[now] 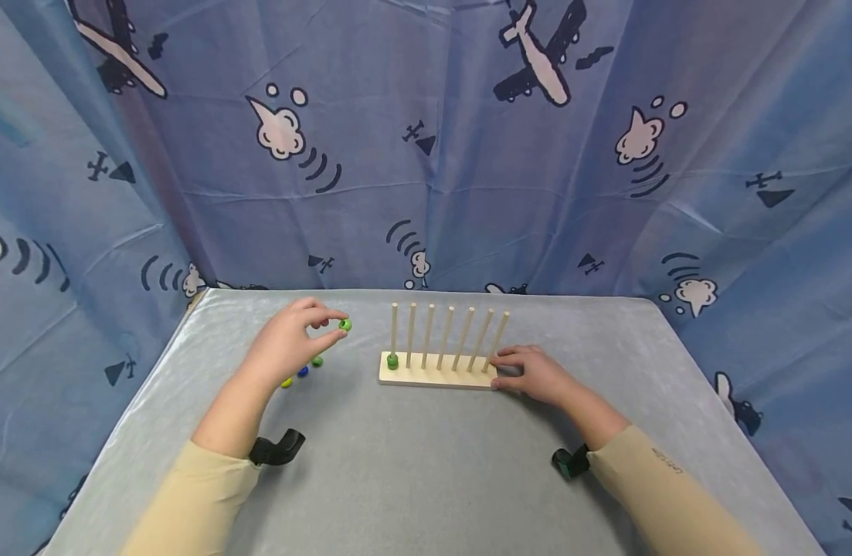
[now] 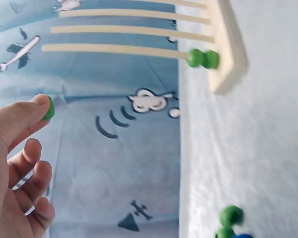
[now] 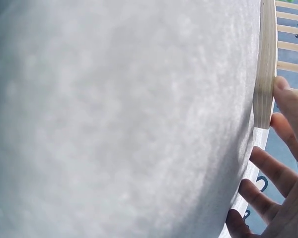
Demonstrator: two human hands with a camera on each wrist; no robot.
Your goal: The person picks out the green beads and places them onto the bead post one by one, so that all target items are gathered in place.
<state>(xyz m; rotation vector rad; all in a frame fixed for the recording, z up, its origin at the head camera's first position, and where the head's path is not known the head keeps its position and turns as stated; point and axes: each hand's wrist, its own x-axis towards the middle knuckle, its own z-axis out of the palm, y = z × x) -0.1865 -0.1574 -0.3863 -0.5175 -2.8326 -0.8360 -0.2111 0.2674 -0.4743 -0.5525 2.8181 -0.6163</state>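
Observation:
In the head view my left hand (image 1: 281, 346) pinches a green bead (image 1: 345, 325) between thumb and index finger, raised left of a wooden peg board (image 1: 436, 377). The left wrist view shows that bead (image 2: 50, 108) at the fingertips, the other fingers loosely bent. Several upright pegs stand in a row on the board. Two green beads (image 2: 202, 58) are stacked at the base of the leftmost peg. My right hand (image 1: 533, 375) holds the board's right end, thumb at the front corner and fingers behind. In the right wrist view, the thumb lies on the board's edge (image 3: 266, 84).
Loose beads lie on the table beneath the left hand: a green bead (image 1: 317, 361), a blue bead (image 1: 303, 371) and a yellow bead (image 1: 286, 383). A pale cloth (image 1: 412, 471) covers the table. Behind it hangs a blue curtain (image 1: 370, 232) with airplane prints.

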